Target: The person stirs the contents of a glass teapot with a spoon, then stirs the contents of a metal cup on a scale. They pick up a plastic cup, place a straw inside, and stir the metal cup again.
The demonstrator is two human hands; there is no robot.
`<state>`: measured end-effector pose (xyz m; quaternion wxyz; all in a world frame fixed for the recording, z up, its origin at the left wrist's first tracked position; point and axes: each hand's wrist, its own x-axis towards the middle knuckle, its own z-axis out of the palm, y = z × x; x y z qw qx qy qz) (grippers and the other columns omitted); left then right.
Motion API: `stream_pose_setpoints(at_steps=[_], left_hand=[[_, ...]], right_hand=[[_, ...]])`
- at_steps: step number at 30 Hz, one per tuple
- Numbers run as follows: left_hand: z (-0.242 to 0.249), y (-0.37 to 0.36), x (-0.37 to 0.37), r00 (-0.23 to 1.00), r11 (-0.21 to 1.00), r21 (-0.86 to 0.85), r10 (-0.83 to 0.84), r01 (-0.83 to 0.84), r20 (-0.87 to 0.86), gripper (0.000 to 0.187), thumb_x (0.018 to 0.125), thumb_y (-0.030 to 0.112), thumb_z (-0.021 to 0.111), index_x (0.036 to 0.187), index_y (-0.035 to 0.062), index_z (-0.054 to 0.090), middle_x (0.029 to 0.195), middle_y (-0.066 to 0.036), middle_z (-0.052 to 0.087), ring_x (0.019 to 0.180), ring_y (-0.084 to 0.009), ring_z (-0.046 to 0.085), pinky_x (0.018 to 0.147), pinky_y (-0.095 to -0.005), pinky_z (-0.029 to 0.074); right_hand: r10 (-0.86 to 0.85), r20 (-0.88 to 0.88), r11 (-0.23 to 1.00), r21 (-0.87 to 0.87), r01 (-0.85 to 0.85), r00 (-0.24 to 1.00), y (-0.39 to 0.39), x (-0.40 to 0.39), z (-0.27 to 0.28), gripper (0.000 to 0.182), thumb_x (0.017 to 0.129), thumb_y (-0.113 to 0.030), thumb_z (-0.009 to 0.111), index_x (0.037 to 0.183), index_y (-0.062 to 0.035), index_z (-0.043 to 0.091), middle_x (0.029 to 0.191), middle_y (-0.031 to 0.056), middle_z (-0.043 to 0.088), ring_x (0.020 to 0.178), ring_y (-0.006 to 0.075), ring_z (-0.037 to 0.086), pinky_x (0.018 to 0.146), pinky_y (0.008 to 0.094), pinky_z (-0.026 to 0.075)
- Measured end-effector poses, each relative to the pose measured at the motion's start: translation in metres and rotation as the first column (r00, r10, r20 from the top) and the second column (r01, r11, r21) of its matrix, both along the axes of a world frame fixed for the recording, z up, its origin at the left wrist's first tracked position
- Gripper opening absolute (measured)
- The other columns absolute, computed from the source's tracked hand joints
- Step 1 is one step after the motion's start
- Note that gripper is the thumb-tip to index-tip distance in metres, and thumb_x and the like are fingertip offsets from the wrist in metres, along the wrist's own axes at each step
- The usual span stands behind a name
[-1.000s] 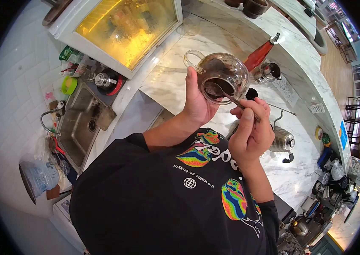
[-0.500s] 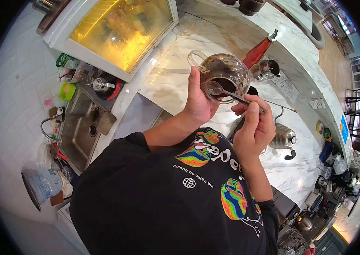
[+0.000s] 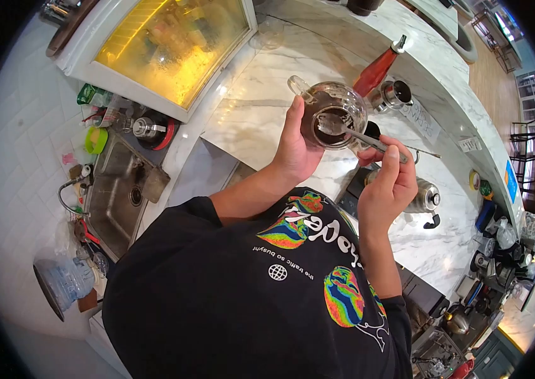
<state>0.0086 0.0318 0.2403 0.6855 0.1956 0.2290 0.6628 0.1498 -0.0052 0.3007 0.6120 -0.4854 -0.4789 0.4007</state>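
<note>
A glass pot (image 3: 359,107) with dark contents is held up in my left hand (image 3: 297,148), tilted so that its round mouth faces me. The thumb lies along its side near the looped glass handle. Between the thumb and fingers of my right hand (image 3: 390,174) is a metal spoon (image 3: 365,138), whose bowl is at the pot's mouth. Just beyond the pot stand a red bottle (image 3: 376,71) and a metal pitcher (image 3: 392,96). A steel kettle (image 3: 427,197) is on the marble counter behind my right wrist.
At left are a sink (image 3: 116,189) with a tap and a large water bottle (image 3: 68,281). A lit glass-front cabinet (image 3: 176,47) stands at upper left. The marble counter (image 3: 267,95) curves to the right, where many utensils (image 3: 501,265) crowd together.
The spoon and my right hand have moved slightly right, and the spoon bowl now sits over the middle of the pot's mouth. The pot has turned a little towards me.
</note>
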Motion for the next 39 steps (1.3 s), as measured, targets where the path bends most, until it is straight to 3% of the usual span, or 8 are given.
stream_pose_setpoints(at_steps=[10,13,17,24,29,32,35,39], left_hand=[[0.0,-0.025,0.023,0.997,0.993,-0.101,-0.058,0.063,0.055,0.064,0.109,0.061,0.042,0.144,0.0078,0.055,0.138,-0.01,0.067,0.127,-0.023,0.064,0.107,-0.0448,0.053],[-0.009,-0.028,0.033,0.999,0.985,-0.168,-0.044,0.045,0.012,0.067,0.11,0.062,0.034,0.145,0.0094,0.055,0.142,-0.013,0.064,0.133,-0.0308,0.061,0.108,-0.0589,0.051],[-0.015,-0.032,0.033,1.0,0.976,-0.216,0.016,-0.016,-0.003,0.067,0.109,0.064,0.035,0.141,0.0102,0.059,0.136,-0.012,0.067,0.127,-0.0301,0.064,0.106,-0.0606,0.052],[-0.026,-0.06,0.044,0.997,0.953,-0.294,0.065,-0.075,-0.044,0.069,0.108,0.065,0.036,0.144,0.0092,0.054,0.142,-0.015,0.062,0.132,-0.035,0.06,0.108,-0.0629,0.048],[-0.032,-0.08,0.061,0.997,0.939,-0.337,0.059,-0.075,-0.057,0.069,0.108,0.065,0.036,0.144,0.0094,0.054,0.142,-0.015,0.062,0.132,-0.0351,0.06,0.11,-0.0637,0.047],[-0.038,-0.091,0.07,0.994,0.936,-0.339,0.08,-0.099,-0.071,0.069,0.108,0.065,0.036,0.144,0.01,0.054,0.142,-0.015,0.062,0.133,-0.0353,0.059,0.111,-0.0641,0.045],[-0.04,-0.095,0.075,0.992,0.934,-0.34,0.08,-0.108,-0.094,0.069,0.108,0.066,0.036,0.145,0.0106,0.054,0.143,-0.015,0.062,0.134,-0.0355,0.059,0.112,-0.0648,0.044],[-0.041,-0.089,0.084,0.993,0.932,-0.342,0.102,-0.118,-0.064,0.071,0.107,0.067,0.036,0.146,0.011,0.053,0.145,-0.015,0.061,0.135,-0.0355,0.058,0.112,-0.0658,0.044]], right_hand=[[-0.048,-0.148,0.999,-0.012,0.047,0.988,-0.023,0.043,-0.004,0.027,0.112,-0.016,0.049,0.119,0.0056,0.064,0.083,0.0131,0.073,0.074,0.0153,0.064,0.075,0.0286,0.051],[-0.07,-0.228,0.997,-0.003,0.072,0.971,-0.031,0.066,0.001,0.027,0.112,-0.016,0.05,0.12,0.0062,0.064,0.083,0.0143,0.073,0.074,0.0162,0.064,0.075,0.0298,0.052],[-0.162,-0.204,0.987,-0.038,0.157,0.966,-0.038,0.104,0.001,0.028,0.112,-0.018,0.051,0.119,0.0063,0.064,0.084,0.0149,0.073,0.074,0.0164,0.064,0.075,0.0302,0.052],[-0.31,-0.037,0.945,-0.124,0.304,0.95,-0.042,0.183,-0.044,0.028,0.112,-0.018,0.049,0.117,0.0041,0.066,0.086,0.012,0.074,0.074,0.0137,0.063,0.076,0.0295,0.051],[-0.287,0.042,0.953,-0.087,0.29,0.957,-0.044,0.204,-0.068,0.025,0.111,-0.014,0.05,0.118,0.0029,0.067,0.089,0.0109,0.074,0.074,0.012,0.062,0.077,0.0293,0.051],[-0.172,0.258,0.984,-0.006,0.18,0.951,-0.047,0.202,-0.094,0.019,0.107,-0.008,0.055,0.117,-0.0007,0.07,0.09,0.0093,0.076,0.073,0.014,0.062,0.077,0.0305,0.05],[-0.161,0.656,0.972,0.235,0.003,0.738,-0.045,0.217,-0.105,0.017,0.103,-0.003,0.061,0.116,-0.0046,0.072,0.091,0.0074,0.077,0.074,0.0175,0.063,0.078,0.0317,0.049],[-0.157,0.553,0.977,0.21,0.046,0.818,-0.049,0.223,-0.088,0.019,0.101,-0.001,0.062,0.116,-0.0057,0.072,0.091,0.0071,0.077,0.077,0.0202,0.066,0.079,0.0314,0.05]])
